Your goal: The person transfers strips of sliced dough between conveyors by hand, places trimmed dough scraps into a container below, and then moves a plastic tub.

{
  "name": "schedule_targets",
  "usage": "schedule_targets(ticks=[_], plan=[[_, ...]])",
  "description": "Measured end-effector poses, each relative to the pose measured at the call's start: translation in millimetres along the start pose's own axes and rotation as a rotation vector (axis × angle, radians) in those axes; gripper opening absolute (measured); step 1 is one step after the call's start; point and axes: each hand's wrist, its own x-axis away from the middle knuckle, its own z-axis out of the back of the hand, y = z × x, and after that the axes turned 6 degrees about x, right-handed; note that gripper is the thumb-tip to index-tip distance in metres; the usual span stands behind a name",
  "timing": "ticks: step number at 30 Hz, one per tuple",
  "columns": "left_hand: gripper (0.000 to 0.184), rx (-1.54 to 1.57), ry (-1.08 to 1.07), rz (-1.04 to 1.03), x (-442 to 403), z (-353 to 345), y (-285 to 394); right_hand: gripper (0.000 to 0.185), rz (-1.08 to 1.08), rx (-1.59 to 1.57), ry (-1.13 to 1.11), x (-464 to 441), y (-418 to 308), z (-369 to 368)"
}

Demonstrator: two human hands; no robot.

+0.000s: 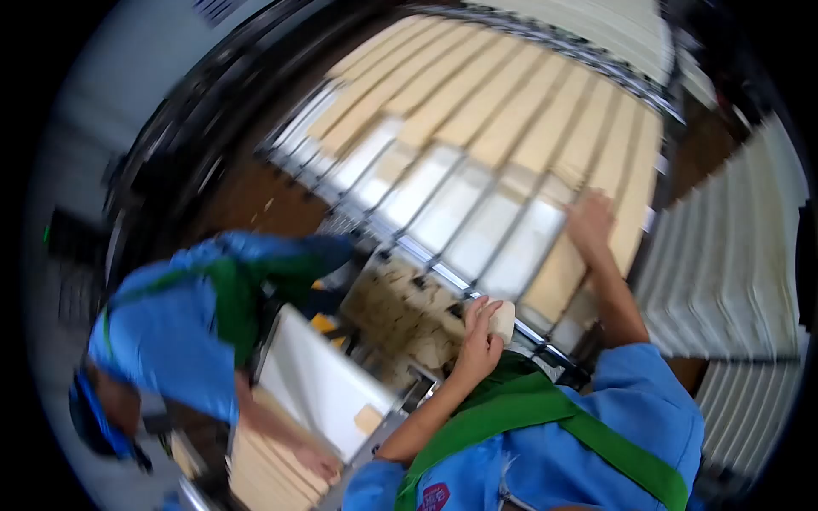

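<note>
My left hand (481, 341) is closed around a small pale beige piece (503, 322) with a rounded edge, at the near rail of a wide rack. Farther up on the right, my right hand (590, 223) is over a long beige strip (554, 277); motion blur smears its fingers, and I cannot tell whether they grip anything. Long beige strips (477, 85) lie side by side in lanes parted by dark lines. Toward the near side, white surfaces (434, 192) show in several lanes.
A co-worker in a blue shirt (166, 328) bends at the left, one hand (317, 462) near stacked beige strips (273, 473). Between us are a white tray (307, 383) and a bin of beige scraps (405, 315). White ribbed panels (724, 247) stand at the right.
</note>
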Motion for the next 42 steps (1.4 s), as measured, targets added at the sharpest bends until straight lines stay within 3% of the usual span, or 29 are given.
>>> schedule_targets(ticks=[2, 3, 6, 8, 11, 13, 15, 17, 19, 20, 22, 23, 25, 29, 34, 38, 42], plan=[[0.054, -0.094, 0.194, -0.029, 22.3, 31.7, -14.4, 0.068, 0.167, -0.057, 0.149, 20.6, -14.7, 5.6], [0.054, -0.118, 0.278, 0.010, 32.6, 45.3, -17.2, 0.068, 0.223, -0.031, 0.221, 6.2, -13.7, -36.8], [0.059, -0.162, 0.587, 0.187, 74.2, 71.8, -33.1, 0.069, 0.552, -0.069, 0.329, 26.4, -53.1, -61.3], [0.058, -0.257, 0.757, 0.213, 106.0, 88.7, -37.3, 0.068, 0.728, -0.116, 0.266, 69.3, -99.8, -52.3], [0.045, -0.013, 1.002, 0.218, 160.6, 107.1, -33.3, 0.064, 1.009, -0.213, 0.198, 137.6, -159.9, -50.3], [0.042, -0.245, 1.235, 0.148, 202.3, 120.4, -36.8, 0.055, 1.292, -0.333, 0.153, 190.2, -191.5, -42.9], [0.043, -0.439, 1.453, 0.238, 256.8, 138.4, -44.1, 0.051, 1.497, -0.398, 0.021, 254.7, -218.1, -23.9], [0.054, -0.645, 1.613, 0.429, 324.9, 161.6, -68.3, 0.048, 1.622, -0.401, -0.073, 313.3, -241.5, -15.7], [0.074, -0.872, 1.751, 0.904, 387.5, 175.0, -94.4, 0.046, 1.733, -0.392, -0.164, 364.6, -263.4, -11.5], [0.074, -0.866, 1.763, 0.909, 411.9, 180.6, -100.0, 0.042, 1.798, -0.397, -0.234, 387.9, -274.6, -13.5], [0.090, -0.514, 1.785, 1.183, 451.1, 193.3, -110.0, 0.038, 1.866, -0.389, -0.299, 432.4, -299.5, -26.7], [0.090, -0.506, 1.788, 1.181, 464.4, 198.8, -113.6, 0.036, 1.893, -0.377, -0.334, 454.0, -312.7, -39.2], [0.093, -0.380, 1.580, 1.118, 481.9, 205.9, -121.6, 0.035, 1.937, -0.341, -0.353, 492.5, -339.4, -67.2], [0.090, -0.281, 1.586, 1.021, 467.3, 214.1, -104.2, 0.048, 1.916, -0.154, -0.360, 567.0, -398.1, -110.2], [0.090, -0.396, 1.441, 1.051, 472.0, 219.1, -105.2, 0.073, 1.750, 0.067, -0.241, 659.7, -477.7, -132.1], [0.092, -0.504, 1.346, 1.054, 478.7, 222.9, -103.9, 0.073, 1.704, 0.071, -0.284, 703.5, -532.6, -134.1], [0.093, -0.489, 1.245, 1.129, 481.5, 231.1, -97.4, 0.075, 1.608, 0.157, -0.363, 722.3, -540.9, -124.9]])
